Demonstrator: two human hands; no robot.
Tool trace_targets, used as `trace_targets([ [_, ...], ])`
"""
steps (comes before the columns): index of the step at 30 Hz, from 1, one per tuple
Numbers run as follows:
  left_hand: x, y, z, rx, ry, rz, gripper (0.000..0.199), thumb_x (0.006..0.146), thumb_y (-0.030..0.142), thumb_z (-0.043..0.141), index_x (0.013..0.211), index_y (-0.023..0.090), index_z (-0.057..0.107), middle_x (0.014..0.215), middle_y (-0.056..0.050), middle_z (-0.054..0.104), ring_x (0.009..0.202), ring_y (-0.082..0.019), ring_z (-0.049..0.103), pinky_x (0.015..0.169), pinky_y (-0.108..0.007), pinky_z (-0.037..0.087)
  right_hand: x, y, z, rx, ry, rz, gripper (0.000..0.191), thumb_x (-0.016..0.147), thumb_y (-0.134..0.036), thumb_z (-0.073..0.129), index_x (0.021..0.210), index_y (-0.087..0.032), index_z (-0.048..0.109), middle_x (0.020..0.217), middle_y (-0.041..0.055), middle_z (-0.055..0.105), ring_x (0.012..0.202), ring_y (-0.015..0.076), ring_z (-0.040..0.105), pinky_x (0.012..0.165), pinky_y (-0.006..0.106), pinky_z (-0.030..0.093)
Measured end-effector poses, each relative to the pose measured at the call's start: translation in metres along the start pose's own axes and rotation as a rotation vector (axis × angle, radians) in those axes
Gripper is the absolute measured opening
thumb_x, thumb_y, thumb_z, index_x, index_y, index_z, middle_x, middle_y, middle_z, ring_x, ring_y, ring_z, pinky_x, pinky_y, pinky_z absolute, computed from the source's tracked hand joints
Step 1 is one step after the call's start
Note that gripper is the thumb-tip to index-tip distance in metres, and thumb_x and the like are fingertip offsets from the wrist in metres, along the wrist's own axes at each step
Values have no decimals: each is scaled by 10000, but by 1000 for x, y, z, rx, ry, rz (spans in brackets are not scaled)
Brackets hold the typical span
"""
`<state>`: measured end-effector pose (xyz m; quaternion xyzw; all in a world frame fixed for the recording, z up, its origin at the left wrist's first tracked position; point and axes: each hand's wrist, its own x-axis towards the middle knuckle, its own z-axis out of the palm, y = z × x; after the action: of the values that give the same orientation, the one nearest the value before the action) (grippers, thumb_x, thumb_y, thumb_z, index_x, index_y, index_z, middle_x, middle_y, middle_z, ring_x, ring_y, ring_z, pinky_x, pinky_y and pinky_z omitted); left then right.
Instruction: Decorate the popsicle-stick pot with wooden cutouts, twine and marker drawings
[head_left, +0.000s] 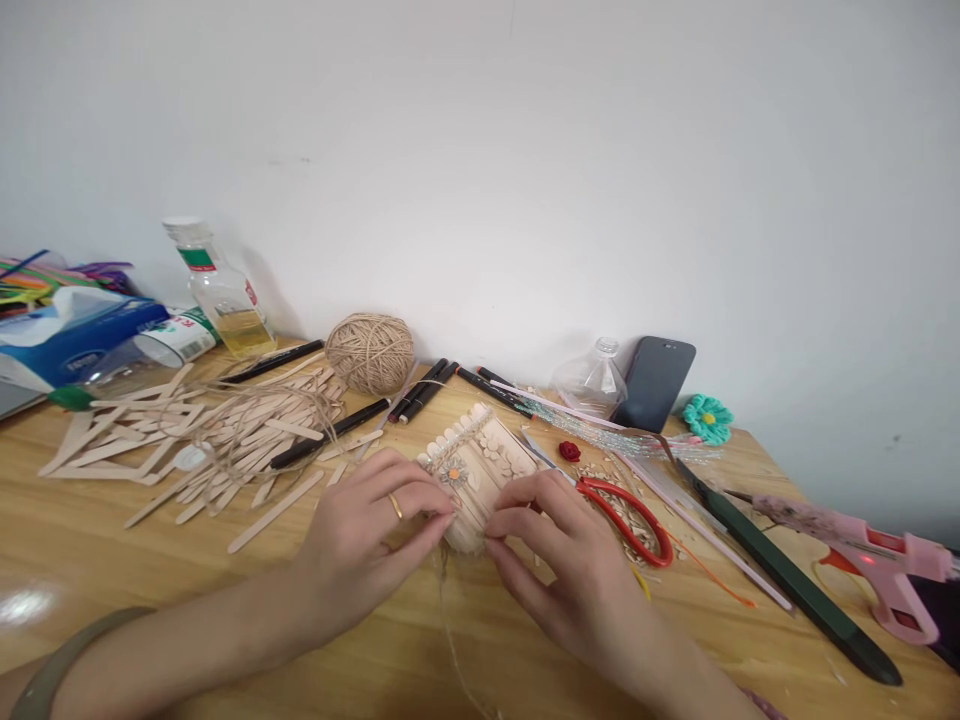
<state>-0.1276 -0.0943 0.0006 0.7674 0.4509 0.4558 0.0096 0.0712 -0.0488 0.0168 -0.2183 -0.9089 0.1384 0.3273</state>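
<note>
A small craft-stick piece [495,452] lies tilted on the table between my hands. It has a scalloped edge, pale cut-out flowers and a grey flower with an orange centre. My left hand [382,535], with a ring on one finger, pinches at its lower left side. At the lower right side, my right hand [551,545] is closed with thumb and fingers pressed near the edge. A strand of jute twine [450,635] trails from the piece's bottom toward the front of the table. What exactly sits between the fingertips is partly hidden.
Loose craft sticks [247,450], a twine ball [370,353], black markers [424,390] and a glass bottle [225,300] stand or lie left and behind. Rightward are red-handled scissors [626,520], a phone [655,382], a green-handled tool [802,580] and a pink glue gun [877,560] with a lit red light.
</note>
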Motion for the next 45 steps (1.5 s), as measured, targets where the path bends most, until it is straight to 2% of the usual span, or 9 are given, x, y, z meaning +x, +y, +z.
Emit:
trace_targets([
  [12, 4, 5, 1, 54, 37, -12, 157, 773, 37, 589, 779, 191, 562, 699, 27, 636, 694, -124, 547, 657, -260, 452, 0, -2, 3, 4, 19, 16, 58, 835, -132, 547, 823, -178, 581, 828, 52, 591, 766, 166, 543, 664, 289, 462],
  [19, 6, 6, 1, 85, 5, -37, 124, 798, 73, 580, 770, 192, 561, 706, 24, 630, 711, -129, 551, 668, -267, 450, 1, -3, 3, -10, 21, 21, 79, 837, -132, 525, 806, -185, 575, 809, 44, 587, 751, 159, 544, 650, 279, 460],
  [23, 13, 8, -2, 149, -22, 14, 107, 827, 97, 570, 765, 183, 588, 713, 14, 644, 725, -139, 545, 657, -265, 443, 1, -3, 4, -8, 27, 22, 87, 831, -121, 523, 792, -186, 566, 800, 42, 583, 743, 157, 542, 655, 276, 460],
  [27, 24, 8, -7, 213, -87, 131, 105, 857, 120, 549, 800, 175, 618, 737, 10, 668, 735, -147, 540, 709, -283, 440, 1, -3, 4, -3, 33, 21, 97, 831, -117, 516, 790, -192, 563, 793, 37, 582, 732, 153, 538, 644, 273, 459],
  [30, 35, 6, -10, 245, -180, 209, 141, 877, 140, 524, 796, 167, 637, 765, -3, 676, 764, -160, 535, 701, -284, 435, 1, -3, 3, 4, 34, 23, 102, 829, -105, 515, 795, -189, 561, 795, 37, 580, 737, 154, 535, 642, 274, 456],
  [34, 47, 2, -14, 255, -317, 165, 151, 879, 172, 531, 805, 178, 662, 783, -3, 672, 786, -163, 533, 693, -282, 428, 1, -3, 3, 12, 33, 28, 108, 833, -101, 511, 794, -189, 561, 796, 38, 579, 742, 155, 540, 652, 278, 462],
  [39, 56, -1, -15, 285, -403, 107, 178, 878, 197, 534, 776, 205, 679, 755, 6, 664, 768, -165, 516, 670, -282, 415, 3, -3, 3, 25, 23, 27, 110, 840, -111, 505, 797, -195, 563, 799, 39, 587, 741, 155, 544, 642, 275, 468],
  [45, 59, -2, -13, 290, -400, 93, 179, 866, 187, 545, 740, 203, 671, 726, 16, 668, 749, -165, 528, 651, -275, 406, 3, -3, 2, 36, 33, 36, 112, 834, -106, 509, 783, -193, 557, 790, 41, 584, 740, 159, 548, 638, 282, 473],
])
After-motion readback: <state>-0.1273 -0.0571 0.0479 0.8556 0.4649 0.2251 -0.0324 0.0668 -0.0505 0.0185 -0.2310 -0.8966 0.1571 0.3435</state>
